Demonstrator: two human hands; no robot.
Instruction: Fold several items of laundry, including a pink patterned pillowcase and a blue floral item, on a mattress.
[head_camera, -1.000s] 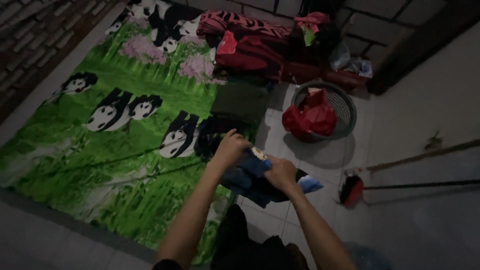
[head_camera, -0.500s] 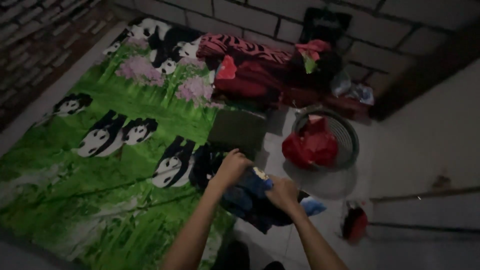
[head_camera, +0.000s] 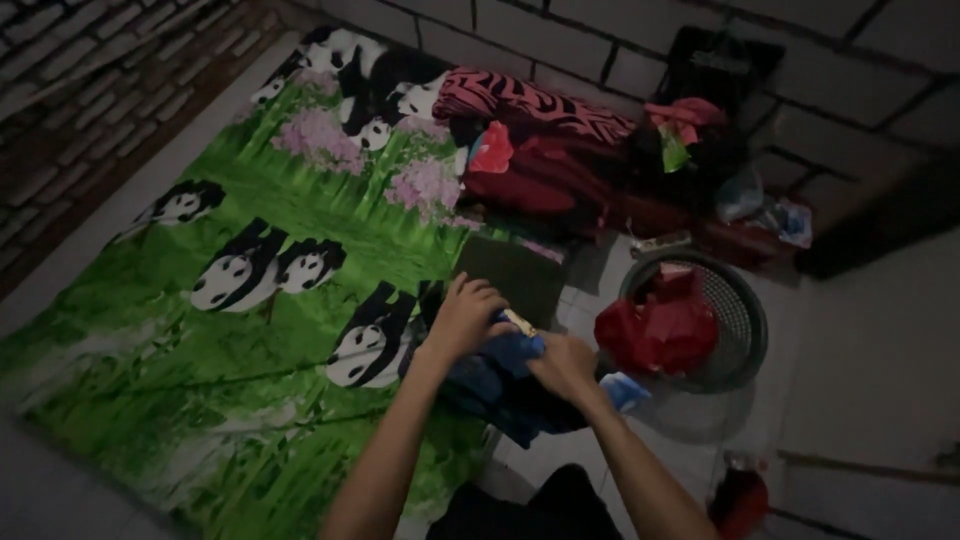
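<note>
My left hand (head_camera: 466, 317) and my right hand (head_camera: 565, 365) are both closed on a dark blue garment (head_camera: 498, 383). The garment lies bunched at the right edge of a green mat printed with pandas (head_camera: 230, 330). A small yellowish tag shows between my hands. Part of the cloth hangs past the mat onto the tiled floor, where a light blue piece (head_camera: 625, 390) pokes out under my right wrist.
A round mesh basket (head_camera: 742, 320) holding red cloth (head_camera: 655, 330) stands right of my hands. A dark folded square (head_camera: 512, 277) lies just beyond them. A pile of red and striped clothes (head_camera: 560, 150) sits against the block wall. A small red object (head_camera: 742, 500) lies near my right elbow.
The view has shifted, so mat and basket sit lower and further right in the frame. My hands stay together on the blue garment, working its upper edge.
</note>
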